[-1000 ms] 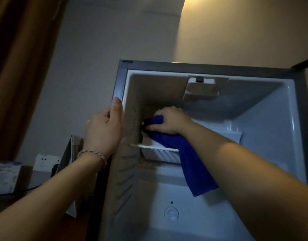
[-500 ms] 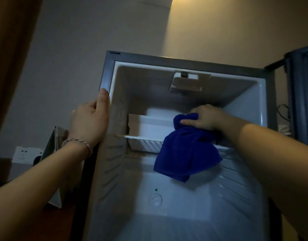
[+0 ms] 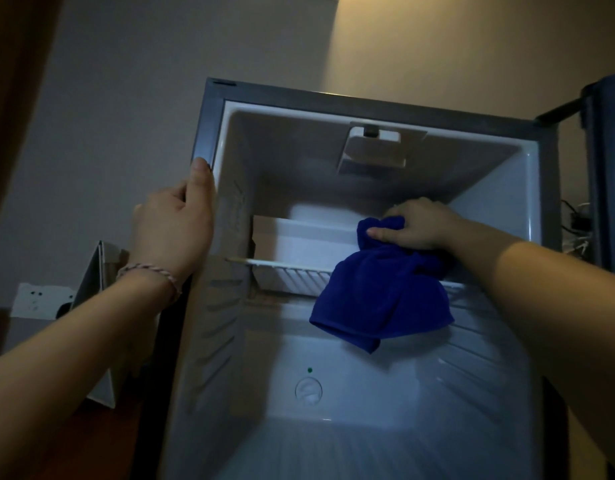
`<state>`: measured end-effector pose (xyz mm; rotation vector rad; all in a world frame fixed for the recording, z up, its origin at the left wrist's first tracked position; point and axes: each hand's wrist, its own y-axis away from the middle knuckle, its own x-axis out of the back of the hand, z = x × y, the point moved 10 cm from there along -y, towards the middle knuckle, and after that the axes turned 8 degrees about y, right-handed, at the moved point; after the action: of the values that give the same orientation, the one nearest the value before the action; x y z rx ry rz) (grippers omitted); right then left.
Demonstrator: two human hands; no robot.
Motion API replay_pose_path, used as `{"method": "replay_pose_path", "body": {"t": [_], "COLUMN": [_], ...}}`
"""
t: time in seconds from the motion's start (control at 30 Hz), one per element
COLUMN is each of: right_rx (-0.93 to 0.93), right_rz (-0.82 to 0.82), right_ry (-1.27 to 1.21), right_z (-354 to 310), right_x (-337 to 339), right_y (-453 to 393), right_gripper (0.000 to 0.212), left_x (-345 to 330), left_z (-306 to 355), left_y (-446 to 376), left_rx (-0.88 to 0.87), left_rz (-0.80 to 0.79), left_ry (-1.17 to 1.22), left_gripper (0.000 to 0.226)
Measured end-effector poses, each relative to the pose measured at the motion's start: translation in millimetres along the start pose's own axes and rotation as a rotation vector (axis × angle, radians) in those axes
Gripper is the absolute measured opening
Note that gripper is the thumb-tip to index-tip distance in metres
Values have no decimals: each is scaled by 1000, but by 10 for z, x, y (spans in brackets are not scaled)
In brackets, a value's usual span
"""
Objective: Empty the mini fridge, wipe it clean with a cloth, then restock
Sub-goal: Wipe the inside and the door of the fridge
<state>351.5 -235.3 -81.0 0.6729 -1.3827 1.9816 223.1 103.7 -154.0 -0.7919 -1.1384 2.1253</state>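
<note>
The mini fridge point(image 3: 528, 188) stands open in front of me, its white inside holding no food or bottles. My right hand point(image 3: 417, 225) reaches in at the upper right and grips a bunched blue cloth point(image 3: 382, 292), which hangs down over the white wire shelf point(image 3: 292, 268). My left hand point(image 3: 171, 230) grips the fridge's left front edge, thumb on the frame. A round dial point(image 3: 309, 391) with a green dot above it sits on the back wall below.
The fridge door point(image 3: 607, 168) stands open at the right edge. A folded white card point(image 3: 101, 341) and a wall socket point(image 3: 39, 301) lie left of the fridge. A brown curtain point(image 3: 15, 98) hangs at far left.
My right hand has carried the cloth from the left end of the shelf across to the right end. My left hand kept its hold on the fridge edge.
</note>
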Motion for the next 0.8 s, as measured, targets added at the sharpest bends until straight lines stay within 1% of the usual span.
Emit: {"method": "replay_pose_path", "body": {"t": [0.1,0.23,0.3,0.4,0.53,0.6,0.73,0.8], "right_rx": [44,133,179,201,178,141,47,-2], "right_rz": [75,121,124,147,205,188,154,127], "right_ry": [-31,-42,-29,-4,-48,-68,-89,-103], "right_z": [-218,-791,-1082,-1242,-1026,-840,-399,-197], "right_x": [64,135,182,201,172,130,59,16], "right_y": [-52,-263,-367,-404,-310,-274,-135,-52], "right_gripper": [56,60,58,54,63,67,68,74], "left_x": [-2,7,-4,-23,-11,-18,-10,3], "left_z": [21,64,52,6,-6,0,-7,-5], "left_y": [8,32,46,37,18,22,23,28], "left_rx": [0,5,16,29,27,30,42,43], "left_rz": [8,8,-6,-21,-9,-15,-23,-16], "left_ry": [-11,-11,-6,10,6,15,-1,-2], "left_gripper": [69,67,66,66,67,66,67,68]}}
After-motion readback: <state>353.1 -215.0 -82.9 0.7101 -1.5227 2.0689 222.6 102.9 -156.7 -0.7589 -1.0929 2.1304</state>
